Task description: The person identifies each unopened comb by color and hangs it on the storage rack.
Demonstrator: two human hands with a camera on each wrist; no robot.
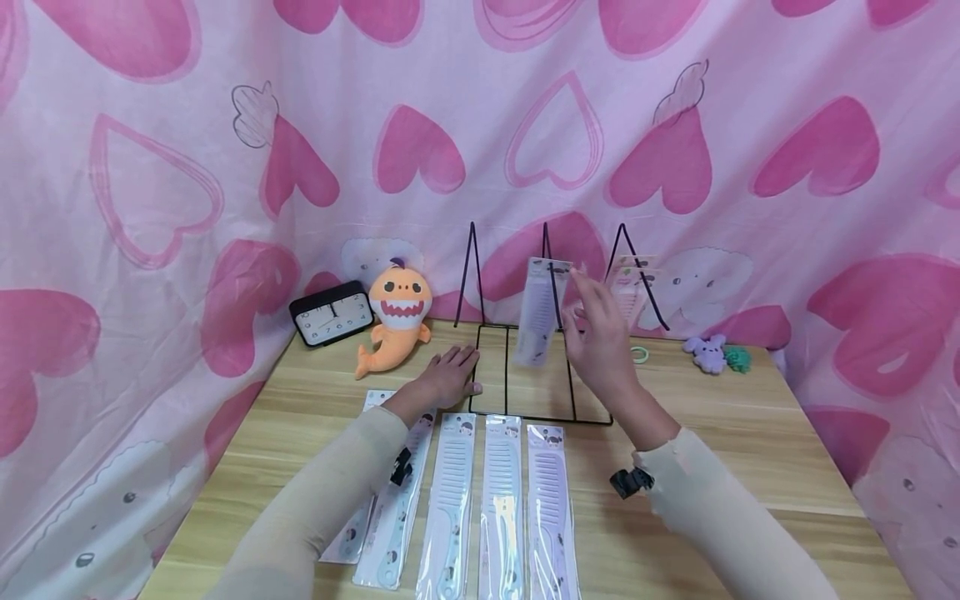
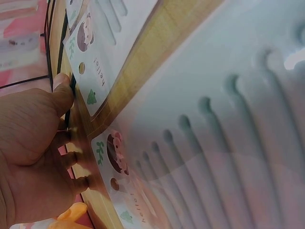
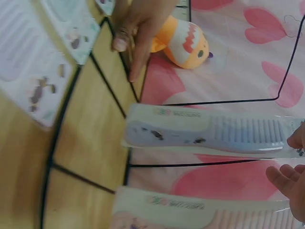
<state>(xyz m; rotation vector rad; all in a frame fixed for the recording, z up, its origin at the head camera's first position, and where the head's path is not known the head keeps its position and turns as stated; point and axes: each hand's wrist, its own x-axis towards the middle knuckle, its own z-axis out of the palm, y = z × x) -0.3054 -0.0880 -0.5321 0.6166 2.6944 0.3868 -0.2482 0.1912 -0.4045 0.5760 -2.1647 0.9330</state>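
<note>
Packaged comb (image 1: pixel 542 312), lilac-white, wide teeth, sealed in a clear sleeve with a printed header card. It hangs upright on the middle arm of the black wire rack (image 1: pixel 525 333), handle end down, above the rack's base frame. In the right wrist view the same comb (image 3: pixel 205 133) shows small dark cartoon prints on the handle.

Right hand (image 1: pixel 596 337) is raised just right of the comb, fingers loosely spread, fingertips near or at the sleeve's top right edge; whether it pinches the sleeve cannot be told. Right wrist view shows fingertips (image 3: pixel 286 179) just beside the comb's tooth end.

Left hand (image 1: pixel 448 377) lies flat on the wooden surface (image 1: pixel 750 442), fingers straight, pressing on the near left corner of the rack's base wire. Left wrist view: fingers (image 2: pixel 64 95) rest against the black wire. The comb is up and to the right of this hand, apart from it.

A second packaged comb (image 1: pixel 628 287), pinkish, hangs on the rack's right arm. Row of five more packaged combs (image 1: pixel 501 500) lies flat on the near surface between the forearms. Far left: black clock (image 1: pixel 332 314) and orange shark plush (image 1: pixel 395 321). Far right: green hair tie (image 1: pixel 639 355), purple plush (image 1: pixel 708 352).
</note>
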